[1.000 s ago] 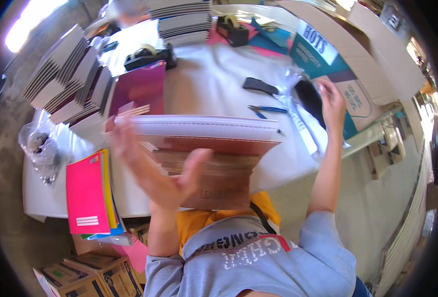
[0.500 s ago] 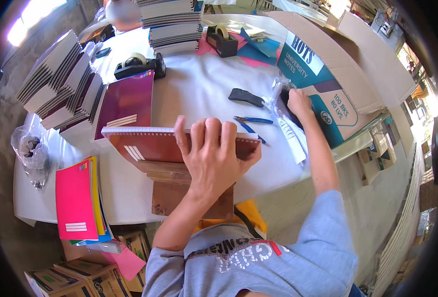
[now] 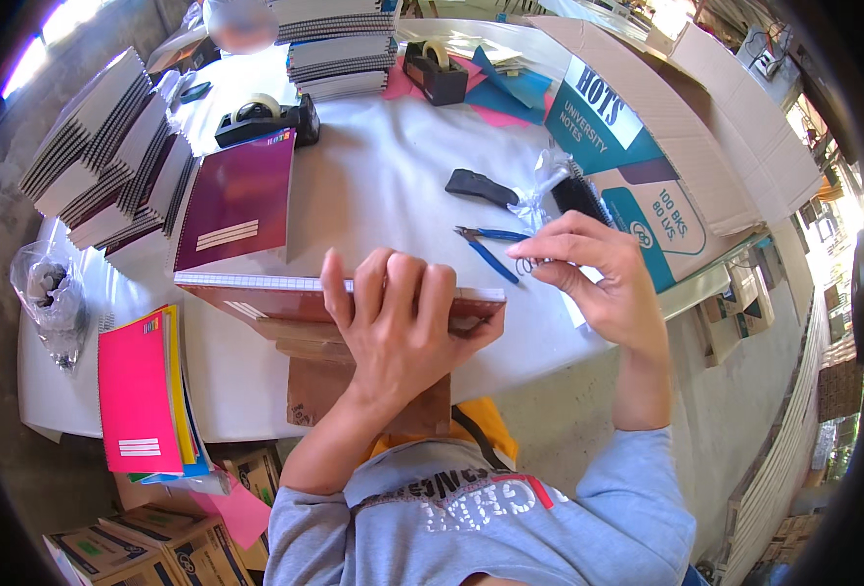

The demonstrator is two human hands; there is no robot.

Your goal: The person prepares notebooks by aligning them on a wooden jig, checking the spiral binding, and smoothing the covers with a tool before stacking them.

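My left hand [image 3: 388, 317] grips a maroon notebook [image 3: 246, 301], holding it on edge with its punched side facing up. Under it stands a brown block-like support [image 3: 319, 391] at the table's near edge. Over the table to the right, my right hand [image 3: 598, 278] pinches a thin dark spiral binding coil [image 3: 526, 264] near the notebook's right end; most of the coil is hidden by the fingers. Just beyond that hand lie blue-handled cutting pliers [image 3: 495, 252], a black strap-like piece [image 3: 481, 187] and a plastic bag of black coils [image 3: 576, 198].
Another maroon notebook [image 3: 236, 200] lies left of centre. Coil-bound notebook stacks [image 3: 109, 146] and tape dispensers [image 3: 256, 122] stand behind. Colourful notebooks [image 3: 139, 391] and a bag of dark bits [image 3: 51, 293] sit at left. A large open carton [image 3: 647, 176] occupies the right.
My right hand has come back from the bag of coils toward the notebook, now with a coil in its fingers. My left hand still holds the notebook on the block.
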